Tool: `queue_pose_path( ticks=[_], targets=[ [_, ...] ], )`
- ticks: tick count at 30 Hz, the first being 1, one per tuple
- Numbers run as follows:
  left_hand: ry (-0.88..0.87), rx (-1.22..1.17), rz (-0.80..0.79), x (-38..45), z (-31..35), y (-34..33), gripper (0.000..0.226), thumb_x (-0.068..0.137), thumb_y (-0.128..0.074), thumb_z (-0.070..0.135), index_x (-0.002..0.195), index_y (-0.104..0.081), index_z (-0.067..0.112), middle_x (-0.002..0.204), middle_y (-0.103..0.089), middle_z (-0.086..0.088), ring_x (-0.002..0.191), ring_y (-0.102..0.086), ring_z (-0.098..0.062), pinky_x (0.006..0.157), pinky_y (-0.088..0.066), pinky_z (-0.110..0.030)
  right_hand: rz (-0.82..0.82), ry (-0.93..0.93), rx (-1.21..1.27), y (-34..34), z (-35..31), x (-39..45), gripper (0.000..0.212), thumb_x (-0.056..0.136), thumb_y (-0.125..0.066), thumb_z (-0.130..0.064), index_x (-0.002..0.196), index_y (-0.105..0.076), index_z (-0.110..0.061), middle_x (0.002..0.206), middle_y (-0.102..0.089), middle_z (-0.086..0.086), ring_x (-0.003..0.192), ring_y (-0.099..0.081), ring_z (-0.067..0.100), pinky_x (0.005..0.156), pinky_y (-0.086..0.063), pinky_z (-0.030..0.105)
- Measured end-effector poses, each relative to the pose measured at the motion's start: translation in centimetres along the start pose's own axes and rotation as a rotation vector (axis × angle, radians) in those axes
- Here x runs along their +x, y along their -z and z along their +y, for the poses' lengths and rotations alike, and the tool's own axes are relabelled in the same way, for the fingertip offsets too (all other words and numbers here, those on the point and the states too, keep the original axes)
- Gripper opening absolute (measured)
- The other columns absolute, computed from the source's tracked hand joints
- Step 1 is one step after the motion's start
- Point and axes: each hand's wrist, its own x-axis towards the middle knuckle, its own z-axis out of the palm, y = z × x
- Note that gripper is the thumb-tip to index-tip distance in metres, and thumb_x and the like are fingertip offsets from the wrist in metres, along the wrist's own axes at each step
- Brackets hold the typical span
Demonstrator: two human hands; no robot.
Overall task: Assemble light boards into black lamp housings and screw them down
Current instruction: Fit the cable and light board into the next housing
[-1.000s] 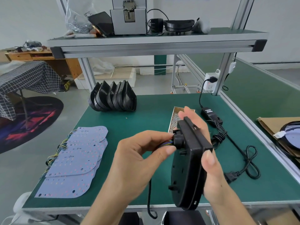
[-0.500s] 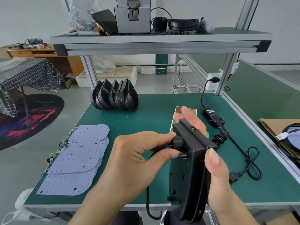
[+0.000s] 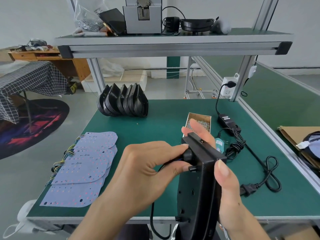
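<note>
A black lamp housing (image 3: 199, 184) stands on edge above the front of the green bench, its back facing left. My right hand (image 3: 223, 179) grips its right rim, thumb on the edge and fingers behind. My left hand (image 3: 147, 172) pinches the round black cable gland (image 3: 187, 155) on the housing's back; a black cable (image 3: 152, 220) hangs down from there. A stack of pale blue light boards (image 3: 83, 168) with coloured wires lies at the left. Several spare black housings (image 3: 123, 102) lean together at the back.
An open cardboard box of screws (image 3: 199, 122) sits behind my hands. A black power adapter (image 3: 226, 121) with a coiled cord and plug (image 3: 249, 188) lies at the right, fed from a socket (image 3: 228, 87). A shelf (image 3: 173, 44) hangs overhead. A cardboard sheet (image 3: 297, 135) is far right.
The housing has come lower and closer to me, with both hands still on it. My left fingers have closed onto the gland, covering the coloured wires that showed earlier.
</note>
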Motion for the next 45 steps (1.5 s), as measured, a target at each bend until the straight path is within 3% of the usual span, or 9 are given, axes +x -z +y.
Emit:
queue_pose_path(
  ticks=[5, 8, 10, 12, 15, 18, 22, 28, 45],
  targets=[
    [0.021, -0.012, 0.003, 0.0, -0.1, -0.2, 0.029, 0.09, -0.073, 0.032, 0.114, -0.08, 0.017, 0.077, -0.067, 0.007, 0.071, -0.063, -0.016, 0.067, -0.05, -0.026, 0.068, 0.013, -0.004, -0.4, -0.4, -0.1, 0.073, 0.105, -0.049, -0.058, 0.163, -0.029, -0.017, 0.162, -0.042, 0.012, 0.152, -0.034, 0.033, 0.117, -0.034, 0.048],
    [0.033, 0.003, 0.0, -0.3, -0.5, -0.4, 0.03, 0.091, -0.072, 0.032, 0.116, -0.08, 0.017, 0.078, -0.067, 0.006, 0.072, -0.063, -0.018, 0.068, -0.051, -0.028, 0.126, 0.032, -0.108, 0.2, 0.1, -0.8, 0.072, 0.096, -0.058, -0.069, 0.156, -0.046, -0.031, 0.158, -0.05, 0.0, 0.15, -0.039, 0.025, 0.12, -0.036, 0.041],
    [0.043, 0.009, 0.011, -0.7, -0.4, -1.0, 0.033, 0.093, -0.07, 0.033, 0.121, -0.078, 0.018, 0.083, -0.067, 0.009, 0.077, -0.064, -0.014, 0.073, -0.051, -0.023, 0.181, -0.053, -0.09, 0.5, 0.9, -1.6, 0.062, 0.068, -0.071, -0.087, 0.121, -0.071, -0.055, 0.126, -0.072, -0.022, 0.127, -0.062, 0.008, 0.101, -0.051, 0.019],
    [0.1, 0.0, 0.042, -1.2, -0.1, -1.5, 0.036, 0.093, -0.069, 0.038, 0.127, -0.075, 0.028, 0.088, -0.069, 0.012, 0.083, -0.066, -0.012, 0.078, -0.05, -0.018, 0.263, -0.07, -0.071, 0.7, 1.0, -1.8, 0.055, 0.054, -0.076, -0.092, 0.099, -0.075, -0.062, 0.1, -0.076, -0.027, 0.1, -0.071, -0.004, 0.078, -0.058, 0.014],
    [0.343, -0.107, 0.027, -2.1, 0.1, -1.1, 0.026, 0.091, -0.062, 0.056, 0.111, -0.073, 0.044, 0.081, -0.071, 0.013, 0.071, -0.064, -0.003, 0.068, -0.047, -0.011, 0.209, 0.053, -0.09, 0.6, 0.0, -0.5, 0.077, 0.076, -0.069, -0.082, 0.138, -0.063, -0.037, 0.12, -0.071, 0.003, 0.111, -0.067, 0.022, 0.1, -0.053, 0.038],
    [0.435, -0.118, -0.108, -2.4, -0.1, -0.5, 0.041, 0.093, -0.049, 0.068, 0.089, -0.069, 0.032, 0.054, -0.046, 0.012, 0.049, -0.035, -0.005, 0.048, -0.029, -0.02, 0.067, 0.079, -0.286, 1.6, -1.2, 0.2, 0.085, 0.087, -0.059, -0.078, 0.149, -0.05, -0.021, 0.157, -0.045, 0.006, 0.145, -0.044, 0.029, 0.116, -0.034, 0.063],
    [0.427, -0.025, -0.085, -1.6, 0.5, -0.7, 0.035, 0.102, -0.055, 0.045, 0.078, -0.059, 0.021, 0.051, -0.031, 0.012, 0.048, -0.025, -0.007, 0.046, -0.024, -0.015, -0.072, -0.022, -0.496, 3.9, -3.4, 1.1, 0.083, 0.084, -0.046, -0.088, 0.14, -0.065, -0.029, 0.168, -0.033, -0.009, 0.158, -0.023, 0.014, 0.125, -0.02, 0.056],
    [0.275, 0.13, -0.14, -0.3, 1.6, -1.8, 0.034, 0.103, -0.054, 0.034, 0.074, -0.054, 0.014, 0.064, -0.047, 0.007, 0.058, -0.042, -0.016, 0.051, -0.034, -0.022, -0.217, -0.176, -0.825, 4.4, -6.1, 2.3, 0.014, 0.088, -0.077, -0.046, 0.102, -0.078, -0.05, 0.147, -0.047, -0.039, 0.142, -0.037, -0.014, 0.122, -0.024, 0.032],
    [0.284, 0.156, -0.309, 0.3, 3.1, -0.6, 0.035, 0.1, -0.061, 0.043, 0.071, -0.052, 0.024, 0.049, -0.037, 0.007, 0.048, -0.032, -0.014, 0.047, -0.028, -0.024, -0.131, -0.269, -0.878, 4.4, -5.5, -0.4, 0.017, 0.083, -0.081, -0.042, 0.097, -0.073, -0.047, 0.15, -0.033, -0.049, 0.141, -0.027, -0.023, 0.111, -0.022, 0.016]
  ],
)
